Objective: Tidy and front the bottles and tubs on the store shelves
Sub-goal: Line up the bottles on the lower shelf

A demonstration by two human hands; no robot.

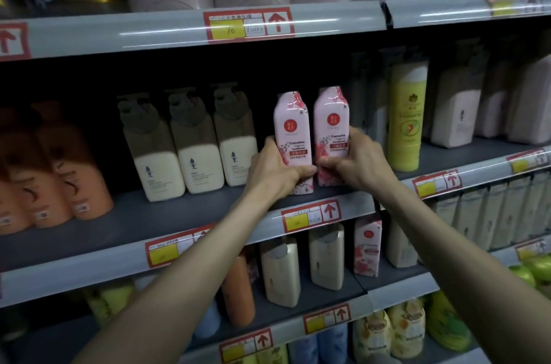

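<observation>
The left hand (272,166) and right hand (356,159) each clamp fingers round one of two pink floral plastic conditioner bottles (293,137), labels facing out; the cream pump bottles (190,143) beyond the left fingers sit set back, seemingly unfronted.

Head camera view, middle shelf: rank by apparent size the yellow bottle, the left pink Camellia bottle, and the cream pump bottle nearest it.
1. Yellow bottle, tallest.
2. Left pink Camellia bottle and cream pump bottle: look alike in height; the cream one sits further back, so I won't rank them.
</observation>
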